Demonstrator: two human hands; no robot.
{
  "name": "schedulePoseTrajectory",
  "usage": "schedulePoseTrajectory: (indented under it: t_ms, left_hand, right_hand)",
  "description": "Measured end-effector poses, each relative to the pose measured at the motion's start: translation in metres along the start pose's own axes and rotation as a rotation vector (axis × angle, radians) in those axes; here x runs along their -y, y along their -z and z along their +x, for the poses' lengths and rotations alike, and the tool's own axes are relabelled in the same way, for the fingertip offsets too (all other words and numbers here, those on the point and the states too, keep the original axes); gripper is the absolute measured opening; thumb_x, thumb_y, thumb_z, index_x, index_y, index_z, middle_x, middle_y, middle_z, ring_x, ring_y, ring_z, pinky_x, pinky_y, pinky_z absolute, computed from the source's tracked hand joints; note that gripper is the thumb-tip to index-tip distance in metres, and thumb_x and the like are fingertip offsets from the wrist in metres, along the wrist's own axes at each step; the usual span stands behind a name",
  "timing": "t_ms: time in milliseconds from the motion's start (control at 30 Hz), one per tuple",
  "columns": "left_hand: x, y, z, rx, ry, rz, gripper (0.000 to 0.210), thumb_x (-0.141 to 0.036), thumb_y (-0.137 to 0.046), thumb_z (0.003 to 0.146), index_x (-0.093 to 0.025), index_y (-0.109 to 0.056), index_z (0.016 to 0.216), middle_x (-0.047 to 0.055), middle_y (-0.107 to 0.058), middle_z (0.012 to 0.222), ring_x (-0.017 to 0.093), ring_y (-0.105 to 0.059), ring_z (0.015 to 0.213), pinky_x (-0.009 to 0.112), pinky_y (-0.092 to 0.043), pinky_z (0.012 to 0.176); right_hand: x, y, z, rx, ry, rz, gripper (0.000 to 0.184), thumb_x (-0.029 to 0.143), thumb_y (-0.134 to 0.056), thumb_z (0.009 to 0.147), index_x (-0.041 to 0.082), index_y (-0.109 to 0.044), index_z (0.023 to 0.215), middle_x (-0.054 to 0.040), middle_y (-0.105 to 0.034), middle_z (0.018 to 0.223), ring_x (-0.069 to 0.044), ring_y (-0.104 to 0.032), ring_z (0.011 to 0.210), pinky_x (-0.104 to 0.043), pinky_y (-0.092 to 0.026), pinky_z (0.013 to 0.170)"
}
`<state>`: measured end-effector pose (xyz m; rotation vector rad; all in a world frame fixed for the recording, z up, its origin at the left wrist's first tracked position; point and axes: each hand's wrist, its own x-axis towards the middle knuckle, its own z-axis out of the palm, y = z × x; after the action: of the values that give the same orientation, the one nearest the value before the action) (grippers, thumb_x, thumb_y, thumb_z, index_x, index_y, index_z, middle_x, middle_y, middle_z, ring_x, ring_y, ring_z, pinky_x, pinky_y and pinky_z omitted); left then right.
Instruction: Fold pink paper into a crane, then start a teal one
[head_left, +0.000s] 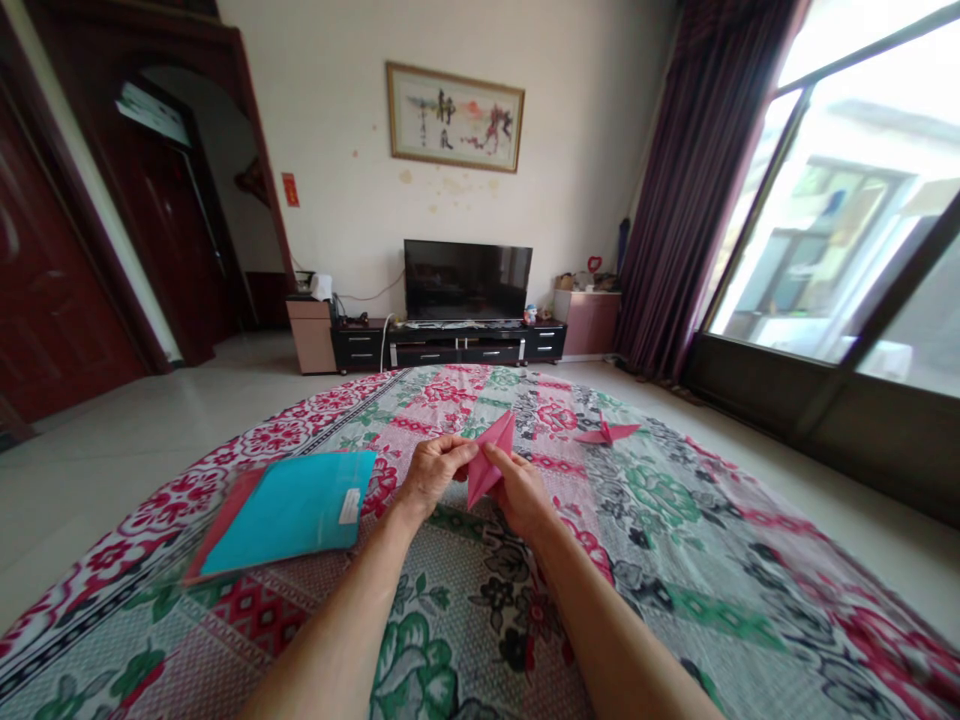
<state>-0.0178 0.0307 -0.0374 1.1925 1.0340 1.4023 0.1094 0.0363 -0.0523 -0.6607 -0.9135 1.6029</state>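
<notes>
At the floral cloth-covered table (480,620)
Blue rectangular paper pack (292,510) lies left, pink winged paper fold (607,434) right — pink paper diamond (504,432) between.

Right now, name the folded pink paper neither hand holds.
The winged paper lying on the tablecloth; the left hand and right hand hold the diamond-shaped paper.

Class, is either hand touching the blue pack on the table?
No, the left hand and right hand both hold the folded pink paper, while the blue pack lies apart from them.
</notes>
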Motion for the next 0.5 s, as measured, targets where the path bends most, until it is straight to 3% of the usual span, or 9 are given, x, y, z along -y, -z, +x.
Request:
schedulePoseTrajectory:
  t_ms: [233, 500]
  left_hand:
    - [-0.0063, -0.0008, -0.0044, 0.085, 0.109, -0.158, 0.028, -0.035, -0.074, 0.059, -0.013, -0.064, 0.074, 0.000, -0.063, 0.060, 0.012, -0.056, 0.053, 0.025, -0.047, 0.055]
    - [-0.0050, 0.0018, -0.0054, 0.110, 0.120, -0.072, 0.031, -0.037, -0.074, 0.060, -0.012, -0.066, 0.076, 0.000, -0.062, 0.059, 0.010, -0.054, 0.049, 0.024, -0.044, 0.052]
  right_hand:
    - [0.0004, -0.0003, -0.0006, -0.027, 0.026, -0.090, 0.035, 0.043, -0.076, 0.058, 0.013, -0.067, 0.075, -0.0018, -0.066, 0.063, -0.011, -0.055, 0.051, -0.025, -0.047, 0.055]
    - [-0.0023, 0.0049, 0.0028, -0.005, 0.046, -0.129, 0.033, 0.043, -0.073, 0.062, 0.014, -0.068, 0.077, -0.0031, -0.068, 0.065, -0.013, -0.057, 0.052, -0.025, -0.045, 0.055]
